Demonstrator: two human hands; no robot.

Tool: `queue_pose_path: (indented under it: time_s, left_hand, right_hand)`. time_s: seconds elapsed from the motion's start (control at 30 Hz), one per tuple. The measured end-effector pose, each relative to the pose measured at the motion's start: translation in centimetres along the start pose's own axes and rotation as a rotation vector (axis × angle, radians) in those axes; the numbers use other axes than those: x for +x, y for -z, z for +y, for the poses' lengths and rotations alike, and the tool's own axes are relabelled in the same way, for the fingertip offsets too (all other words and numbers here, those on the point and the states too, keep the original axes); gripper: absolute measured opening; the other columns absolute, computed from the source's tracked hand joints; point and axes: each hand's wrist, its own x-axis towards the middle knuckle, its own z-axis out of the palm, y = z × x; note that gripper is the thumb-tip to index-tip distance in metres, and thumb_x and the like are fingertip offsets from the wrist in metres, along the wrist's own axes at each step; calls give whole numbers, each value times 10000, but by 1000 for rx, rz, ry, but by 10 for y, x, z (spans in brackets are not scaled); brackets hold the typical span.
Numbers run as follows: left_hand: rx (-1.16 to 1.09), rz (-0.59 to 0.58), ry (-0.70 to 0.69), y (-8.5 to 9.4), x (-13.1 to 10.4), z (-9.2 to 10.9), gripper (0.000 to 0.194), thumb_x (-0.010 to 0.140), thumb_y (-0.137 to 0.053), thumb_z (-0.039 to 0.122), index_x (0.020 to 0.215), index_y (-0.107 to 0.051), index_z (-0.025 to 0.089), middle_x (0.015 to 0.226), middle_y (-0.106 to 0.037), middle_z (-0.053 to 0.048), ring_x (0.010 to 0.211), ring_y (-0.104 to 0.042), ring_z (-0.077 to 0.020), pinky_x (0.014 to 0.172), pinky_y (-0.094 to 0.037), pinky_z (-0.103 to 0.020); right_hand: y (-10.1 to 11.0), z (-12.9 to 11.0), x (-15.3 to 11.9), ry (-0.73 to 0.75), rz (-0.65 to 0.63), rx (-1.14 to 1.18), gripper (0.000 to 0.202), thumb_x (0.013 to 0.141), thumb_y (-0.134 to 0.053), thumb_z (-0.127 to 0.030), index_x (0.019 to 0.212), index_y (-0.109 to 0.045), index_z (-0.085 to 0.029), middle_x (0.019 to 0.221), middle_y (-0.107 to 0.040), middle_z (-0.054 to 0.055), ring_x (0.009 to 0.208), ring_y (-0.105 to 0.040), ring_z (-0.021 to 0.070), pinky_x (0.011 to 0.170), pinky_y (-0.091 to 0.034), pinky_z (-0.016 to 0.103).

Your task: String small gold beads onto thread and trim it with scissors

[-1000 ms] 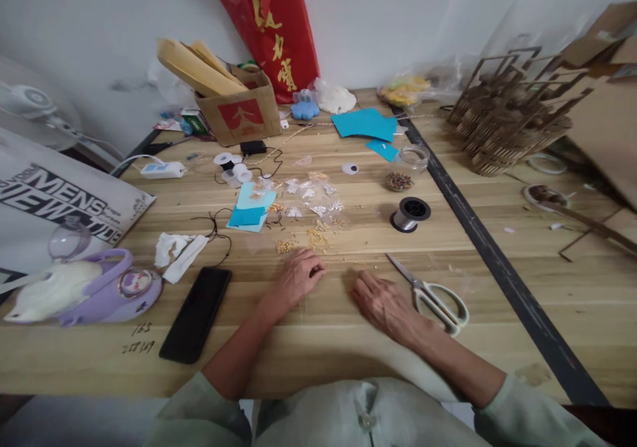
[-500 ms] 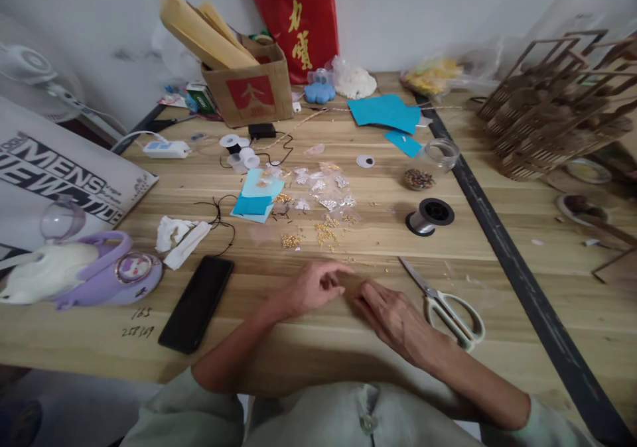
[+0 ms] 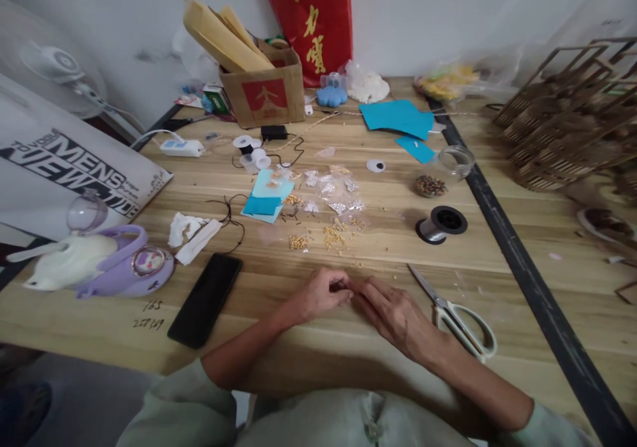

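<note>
My left hand [image 3: 323,293] and my right hand [image 3: 395,311] meet fingertip to fingertip above the wooden table [image 3: 298,347]. The left thumb and index finger are pinched together; whatever lies between them is too small to make out. Curled fingers close the right hand, and its tips hide anything it grips. Just beyond my hands lie loose gold beads [image 3: 334,235] and a thin gold chain [image 3: 365,266]. White-handled scissors [image 3: 462,321] rest beside my right wrist, blades pointing away. A spool of fine wire [image 3: 442,225] stands behind the scissors.
A black phone [image 3: 205,300] and a purple bottle [image 3: 119,261] lie to the left. Small bags of silver beads [image 3: 338,195] and blue sheets [image 3: 263,205] sit mid-table. A glass jar [image 3: 450,168] lies at the right, near a dark strip [image 3: 517,255].
My hands have come together, the left fingers closing into a pinch against the right fingertips. The whole view has shifted slightly, with things on the table appearing farther right.
</note>
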Motion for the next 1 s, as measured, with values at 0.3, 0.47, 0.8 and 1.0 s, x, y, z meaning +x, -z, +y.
queue_pose_path:
  time_s: [0.3,0.47,0.8,1.0]
  left_hand:
    - [86,9,-35,3,-1,-7,138,773,-620,241,704,-637,122,562,-529,33,540,-440,-76,527,-339,-188]
    - [79,-4,-54,5,0,-7,77,754,-614,185,728,-647,122,611,-573,15,565,-472,-80,548,-372,-185]
    - [67,-16,-85,4,1,-17,91,768,-605,202,759,-649,124,662,-605,-1,604,-509,-87,571,-401,-186]
    - [119,-12,-66,8,1,-12,89,766,-597,191,731,-642,122,610,-573,16,561,-469,-79,542,-373,-183]
  right_hand:
    - [-15,8,-1,-62,1,47,159,960,-380,-124,888,-507,-187,805,-568,52,678,-572,166,600,-454,273]
    - [-16,7,-2,-130,47,114,96,956,-418,-150,902,-478,-200,790,-574,30,686,-575,156,617,-434,261]
    - [-17,8,-3,-291,109,311,74,929,-489,-223,862,-512,-204,672,-549,-17,566,-529,116,540,-413,220]
    - [-16,12,-3,-236,127,294,96,940,-483,-221,857,-524,-199,721,-579,8,624,-545,131,591,-429,240]
